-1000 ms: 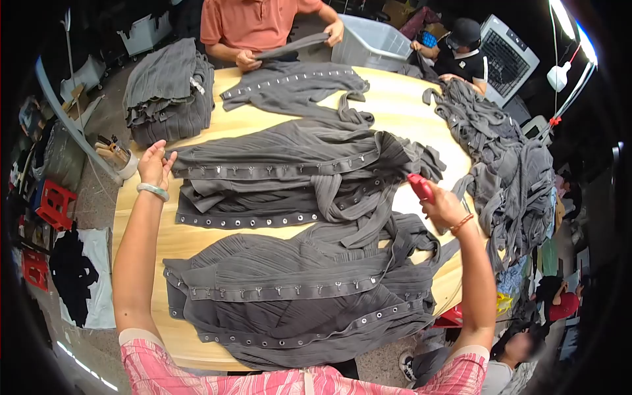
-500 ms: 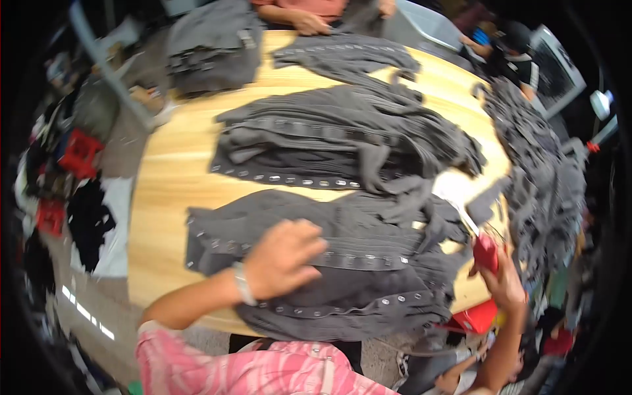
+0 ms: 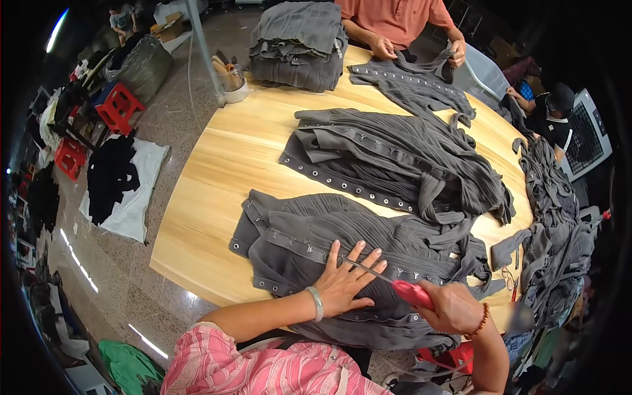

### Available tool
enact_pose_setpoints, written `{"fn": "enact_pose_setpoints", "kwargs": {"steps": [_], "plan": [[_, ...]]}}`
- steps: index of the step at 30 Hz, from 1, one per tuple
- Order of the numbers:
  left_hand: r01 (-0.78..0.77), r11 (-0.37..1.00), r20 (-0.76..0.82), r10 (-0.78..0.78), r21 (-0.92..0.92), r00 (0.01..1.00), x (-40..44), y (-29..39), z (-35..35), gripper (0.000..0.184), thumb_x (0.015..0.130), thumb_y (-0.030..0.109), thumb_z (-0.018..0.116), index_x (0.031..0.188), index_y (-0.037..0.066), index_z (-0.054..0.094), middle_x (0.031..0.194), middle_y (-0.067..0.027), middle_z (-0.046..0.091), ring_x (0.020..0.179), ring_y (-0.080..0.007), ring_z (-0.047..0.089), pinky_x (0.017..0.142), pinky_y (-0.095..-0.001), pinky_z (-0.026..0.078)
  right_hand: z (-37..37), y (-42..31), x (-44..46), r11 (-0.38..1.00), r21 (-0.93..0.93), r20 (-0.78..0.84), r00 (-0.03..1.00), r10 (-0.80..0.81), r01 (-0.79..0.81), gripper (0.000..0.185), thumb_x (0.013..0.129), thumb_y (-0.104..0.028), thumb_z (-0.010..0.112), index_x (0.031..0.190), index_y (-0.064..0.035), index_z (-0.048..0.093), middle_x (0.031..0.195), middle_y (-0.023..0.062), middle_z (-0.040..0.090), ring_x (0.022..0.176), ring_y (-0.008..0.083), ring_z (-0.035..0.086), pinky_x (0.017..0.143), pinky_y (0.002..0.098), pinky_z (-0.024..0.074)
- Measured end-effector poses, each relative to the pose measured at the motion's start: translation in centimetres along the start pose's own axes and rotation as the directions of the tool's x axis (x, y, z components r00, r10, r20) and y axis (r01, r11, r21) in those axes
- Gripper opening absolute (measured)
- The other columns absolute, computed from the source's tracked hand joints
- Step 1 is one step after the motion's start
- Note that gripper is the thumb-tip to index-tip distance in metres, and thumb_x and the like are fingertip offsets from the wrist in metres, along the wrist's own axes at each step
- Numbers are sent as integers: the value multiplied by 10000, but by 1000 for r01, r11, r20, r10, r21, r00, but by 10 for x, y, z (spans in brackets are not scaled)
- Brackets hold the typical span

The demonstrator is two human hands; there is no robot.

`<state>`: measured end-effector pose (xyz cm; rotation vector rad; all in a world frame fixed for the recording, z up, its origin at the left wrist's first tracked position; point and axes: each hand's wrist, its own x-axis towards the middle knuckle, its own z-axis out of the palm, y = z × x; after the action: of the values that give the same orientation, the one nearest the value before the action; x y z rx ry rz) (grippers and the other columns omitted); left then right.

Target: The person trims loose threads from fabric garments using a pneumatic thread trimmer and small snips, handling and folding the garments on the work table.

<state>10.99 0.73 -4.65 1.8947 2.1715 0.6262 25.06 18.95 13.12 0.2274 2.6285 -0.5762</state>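
- The left hand (image 3: 345,286) lies with fingers spread on the near garment (image 3: 368,227), across its strip of hooks.
- The right hand (image 3: 454,308) is closed around a red-handled tool (image 3: 413,294), its thin shaft pointing left to the left hand's fingers.
- The near garment lies at the near side of the table (image 3: 204,191); a second grey garment (image 3: 401,148) lies just beyond.
- A folded pile (image 3: 299,49) stands at the far left.

Matt ribbed cloth garment (image 3: 368,227), glossy plastic-looking tool handle (image 3: 413,294), metal shaft (image 3: 387,279), smooth wood-grain tabletop (image 3: 210,191).
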Motion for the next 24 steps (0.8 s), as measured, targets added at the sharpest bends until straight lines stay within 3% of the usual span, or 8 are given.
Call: {"fn": "enact_pose_setpoints", "kwargs": {"steps": [4, 8, 13, 16, 18, 21, 22, 24], "plan": [[10, 1000, 29, -9, -26, 1000, -1, -1, -3, 839, 873, 631, 553, 1545, 206, 287, 1625, -118, 182, 1500, -397, 88, 1077, -745, 27, 2, -22, 58, 981, -56, -12, 982, -187, 186, 333, 889, -247, 656, 1125, -42, 540, 631, 187, 629, 595, 398, 640, 529, 482, 496], [9, 1000, 64, -7, -30, 998, 0, -3, -7, 808, 869, 620, 563, 1532, 230, 315, 1620, -127, 197, 1497, -397, 112, 1075, -747, 47, -3, -30, 70, 973, -109, 29, 979, -201, 203, 336, 892, -241, 650, 1138, -40, 540, 631, 190, 630, 591, 392, 642, 527, 483, 496], [-12, 999, 16, 13, -39, 1000, -2, -3, -1, 892, 849, 623, 595, 1541, 151, 290, 1638, -108, 145, 1511, -366, 43, 1111, -705, -5, -19, 1, -16, 990, -109, 18, 996, 89, -86, 329, 901, -288, 645, 1132, -70, 558, 633, 187, 626, 622, 403, 639, 560, 494, 489], [-63, 996, 100, 68, -59, 993, 3, -6, -9, 887, 871, 610, 575, 1536, 98, 287, 1631, -118, 175, 1515, -353, 51, 1126, -683, -38, -16, 11, -72, 957, -78, 38, 959, 282, -279, 336, 895, -296, 649, 1112, -59, 552, 649, 205, 625, 659, 416, 643, 604, 505, 498], [-142, 988, 154, 149, -52, 977, 11, -7, -18, 853, 896, 595, 547, 1529, 82, 296, 1621, -119, 211, 1515, -346, 74, 1138, -664, -44, -5, 11, -94, 950, -38, 8, 951, 310, -310, 328, 897, -298, 647, 1095, -57, 548, 649, 206, 626, 658, 418, 642, 606, 505, 499], [-298, 950, 108, 307, -89, 946, 32, -5, -26, 689, 907, 480, 606, 1436, 65, 456, 1536, -115, 394, 1484, -318, 231, 1178, -586, 74, 9, 12, -112, 948, 58, 56, 949, 310, -313, 328, 904, -292, 631, 1107, -50, 542, 669, 220, 636, 681, 419, 654, 619, 502, 505], [-348, 936, 72, 352, -62, 933, 41, -3, -28, 593, 900, 420, 641, 1358, 58, 539, 1473, -111, 479, 1446, -311, 317, 1171, -549, 149, 17, 18, -117, 943, 136, -4, 951, 308, -304, 316, 904, -300, 635, 1073, -40, 576, 680, 218, 642, 684, 419, 655, 626, 493, 510], [-420, 894, -20, 422, -158, 906, 58, 5, -30, 466, 862, 321, 696, 1230, 48, 613, 1320, -105, 590, 1248, -298, 497, 1040, -458, 348, 32, 37, -121, 925, 219, -86, 938, 336, -312, 311, 904, -309, 638, 1040, -31, 610, 691, 216, 649, 688, 419, 657, 633, 485, 515]]}}
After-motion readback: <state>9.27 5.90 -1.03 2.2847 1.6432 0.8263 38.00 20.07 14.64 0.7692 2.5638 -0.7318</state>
